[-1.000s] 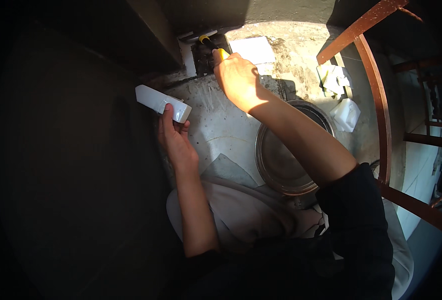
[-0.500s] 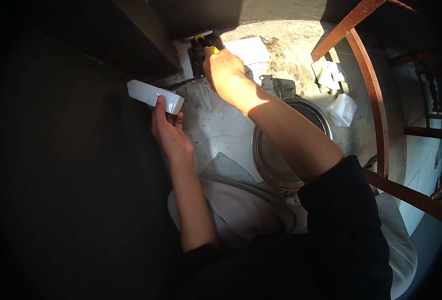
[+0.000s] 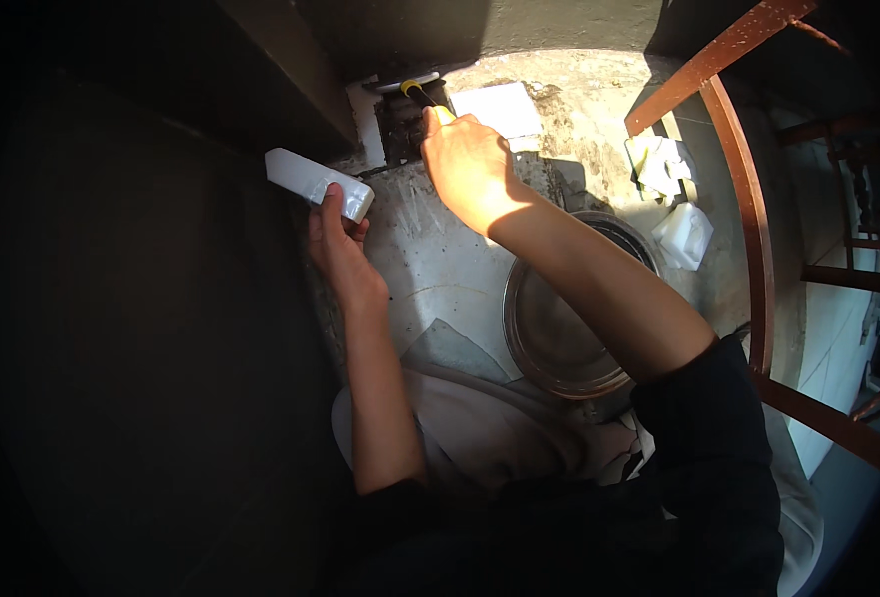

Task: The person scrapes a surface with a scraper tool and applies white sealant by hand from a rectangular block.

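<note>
The head view looks steeply down from the person's own head, upright and unmirrored, over the lap (image 3: 490,423) toward the floor (image 3: 430,264) and the foot of the wall (image 3: 559,25). Both the left hand (image 3: 345,264) and right hand (image 3: 470,169) sit near, ahead of it. The wide fisheye lens bows the brown metal frame (image 3: 746,189) at the right and darkens the corners.

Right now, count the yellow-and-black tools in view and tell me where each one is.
1: the yellow-and-black tool is near the top centre, in the right grip, which covers part of it. Others could be hidden in the deep shadow.
</note>
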Motion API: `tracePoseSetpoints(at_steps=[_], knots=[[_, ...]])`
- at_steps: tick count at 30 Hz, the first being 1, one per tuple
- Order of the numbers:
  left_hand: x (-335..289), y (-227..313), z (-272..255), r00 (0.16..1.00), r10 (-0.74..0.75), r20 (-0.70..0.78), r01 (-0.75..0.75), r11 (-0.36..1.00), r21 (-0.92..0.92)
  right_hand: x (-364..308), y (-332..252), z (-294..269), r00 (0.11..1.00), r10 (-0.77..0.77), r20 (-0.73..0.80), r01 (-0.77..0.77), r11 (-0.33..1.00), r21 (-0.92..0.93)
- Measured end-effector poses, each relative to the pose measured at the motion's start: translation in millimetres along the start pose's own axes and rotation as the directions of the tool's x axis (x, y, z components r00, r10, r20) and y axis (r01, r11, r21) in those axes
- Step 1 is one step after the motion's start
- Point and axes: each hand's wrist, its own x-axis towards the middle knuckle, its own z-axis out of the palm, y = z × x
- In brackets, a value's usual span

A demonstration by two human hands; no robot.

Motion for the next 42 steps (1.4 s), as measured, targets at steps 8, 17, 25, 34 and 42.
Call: tracePoseSetpoints(at_steps=[8, 17, 25, 34, 42], knots=[[1.6, -0.3, 2.0, 0.999, -0.020, -0.026, 0.019, 0.999, -0.034, 10.4, 1.3, 6.5, 0.995, -0.009, -0.101, 0.006, 1.000, -0.029], [1.4, -0.9, 2.4, 1.000, -0.026, -0.006, 0.025, 0.997, -0.072, 29.0, -6.3, 0.9, 0.986, 0.022, 0.166, -0.027, 0.999, 0.033], [0.2, -0.3, 5.5, 1.000, -0.016, -0.003, 0.016, 0.999, -0.050, 27.6, -7.1, 15.0, 0.991, 0.002, -0.130, -0.013, 0.997, -0.080], [-0.1, 0.3, 5.3, 1.000, -0.021, -0.013, 0.020, 0.999, -0.047, 28.3, -9.8, 17.2, 0.999, 0.014, -0.047, -0.013, 1.000, 0.021], [0.6, -0.1, 1.4, 1.000, -0.012, -0.011, 0.011, 0.997, -0.070, 8.4, -11.3, 20.5, 0.991, 0.075, -0.115, -0.062, 0.992, 0.108]])
